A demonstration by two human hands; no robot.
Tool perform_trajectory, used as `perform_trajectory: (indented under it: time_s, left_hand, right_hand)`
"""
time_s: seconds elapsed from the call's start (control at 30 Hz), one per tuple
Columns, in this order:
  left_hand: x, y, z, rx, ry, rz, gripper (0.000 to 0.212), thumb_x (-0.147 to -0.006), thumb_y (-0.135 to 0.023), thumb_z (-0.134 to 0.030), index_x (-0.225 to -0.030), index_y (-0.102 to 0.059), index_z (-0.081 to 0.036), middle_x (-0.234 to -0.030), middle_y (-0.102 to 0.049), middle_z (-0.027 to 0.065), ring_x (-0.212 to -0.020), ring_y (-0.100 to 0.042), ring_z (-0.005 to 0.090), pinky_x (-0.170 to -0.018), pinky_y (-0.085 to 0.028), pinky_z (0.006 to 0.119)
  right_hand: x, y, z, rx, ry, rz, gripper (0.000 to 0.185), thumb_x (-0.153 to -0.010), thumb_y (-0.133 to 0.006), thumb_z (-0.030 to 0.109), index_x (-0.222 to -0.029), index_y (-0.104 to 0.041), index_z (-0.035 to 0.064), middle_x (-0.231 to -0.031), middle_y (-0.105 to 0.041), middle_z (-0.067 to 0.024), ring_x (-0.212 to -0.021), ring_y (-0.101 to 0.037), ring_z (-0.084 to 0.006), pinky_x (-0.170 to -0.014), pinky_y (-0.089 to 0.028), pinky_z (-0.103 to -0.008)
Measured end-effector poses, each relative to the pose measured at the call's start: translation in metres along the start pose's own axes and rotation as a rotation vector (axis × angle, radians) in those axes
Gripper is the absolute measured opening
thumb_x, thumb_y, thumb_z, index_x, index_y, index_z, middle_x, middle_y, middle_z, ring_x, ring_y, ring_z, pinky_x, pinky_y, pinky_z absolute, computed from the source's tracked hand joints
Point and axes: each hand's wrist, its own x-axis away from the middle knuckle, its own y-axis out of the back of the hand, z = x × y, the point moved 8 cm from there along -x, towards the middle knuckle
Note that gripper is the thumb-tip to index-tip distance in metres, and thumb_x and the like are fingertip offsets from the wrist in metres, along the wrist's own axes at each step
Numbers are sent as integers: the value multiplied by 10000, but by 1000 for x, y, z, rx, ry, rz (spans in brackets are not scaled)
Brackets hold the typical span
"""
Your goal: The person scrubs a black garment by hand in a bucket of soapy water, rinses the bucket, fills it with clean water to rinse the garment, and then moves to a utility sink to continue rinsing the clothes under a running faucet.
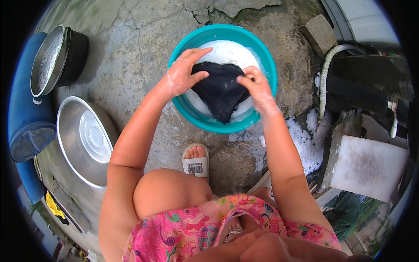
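Observation:
A black wet cloth (222, 91) lies bunched over white suds (229, 52) in a round teal plastic basin (272, 78). My right hand (258, 85) pinches the cloth's upper right edge between thumb and fingers. At the opposite edge, my left hand (183, 73) has its thumb and index finger spread wide, with the thumb over the fabric. Foam clings to the left wrist. What the cloth's folds cover in the basin is hidden.
A metal basin (70, 154) leans at left, below a dark pot with a perforated steamer insert (50, 65) and a blue barrel (26, 108). At right are a concrete block (319, 32), a ribbed drain hose (324, 82), spilled foam (304, 140) and a white board (368, 167). Cracked concrete (131, 49) surrounds the basin.

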Motion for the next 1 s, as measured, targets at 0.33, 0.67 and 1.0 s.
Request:
perform_trajectory:
  time_s: [0.33,0.67,1.0]
  left_hand:
    - [-15,-77,20,-806,199,341,1038,-763,-720,-624,-1553,-285,-110,-1629,-213,139,-1498,-142,418,-1186,-163,590]
    - [-23,-139,84,-987,234,954,466,-893,-600,-355,-1262,-665,-79,-1376,-590,142,-1313,-518,308,-1106,-347,505]
    - [-12,-45,47,-114,239,-30,621,-893,-603,-475,-1279,-575,12,-1287,-574,281,-1196,-559,414,-1045,-435,430]
  right_hand:
    - [-2,-68,24,1405,424,-82,596,-855,-701,341,-1389,-528,143,-1434,-487,-149,-1313,-452,-398,-1090,-347,-538]
    - [-57,-52,-99,1300,-72,306,668,-929,-519,539,-1453,-447,131,-1373,-518,-252,-1246,-513,-429,-1057,-405,-491]
    - [-58,-24,18,1040,220,-13,645,-839,-722,364,-1377,-505,83,-1190,-650,-231,-1107,-635,-350,-984,-481,-436]
